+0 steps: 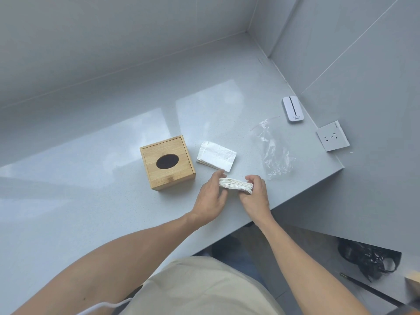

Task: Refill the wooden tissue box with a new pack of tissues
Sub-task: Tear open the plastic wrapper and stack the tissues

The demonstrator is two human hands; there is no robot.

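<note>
A square wooden tissue box (167, 163) with a dark oval slot on top stands on the grey counter (91, 201). Just right of it lies a flat white stack of tissues (216, 156). Nearer to me, a second stack of white tissues (235, 185) is held edge-on between both hands: my left hand (210, 198) grips its left end and my right hand (255, 197) grips its right end. This held stack hovers just above the counter, to the right of the box and in front of the flat stack.
A crumpled clear plastic wrapper (273, 151) lies to the right of the tissues. A small white device (293, 108) rests near the right wall, beside a wall socket (333, 136). The counter's edge runs diagonally at right; a black bag (368, 260) sits on the floor below.
</note>
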